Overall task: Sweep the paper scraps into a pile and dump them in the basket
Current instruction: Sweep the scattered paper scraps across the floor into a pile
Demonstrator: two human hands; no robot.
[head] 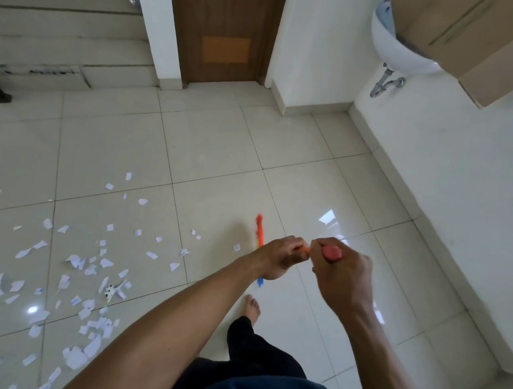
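Your left hand point(282, 259) and right hand point(344, 270) both wrap the broom point(259, 232), probably to rake paper scraps point(78, 261) left of it.

The person holds a broom point(259, 230) with both hands over the pale tiled floor point(222, 149). The left hand point(279, 259) grips the orange handle lower down, and the right hand point(342, 270) closes its fingers point(320, 246) round the reddish top end, just beside the left hand. The orange and blue head of the broom is blurred. Many white paper scraps point(81, 264) lie scattered on the floor to the left, well apart from the broom head. One bare foot point(253, 306) stands under the hands. Behind are a brown door point(226, 33), and at the right a white sink point(400, 48) on the wall, partly hidden by a cardboard box point(473, 42).
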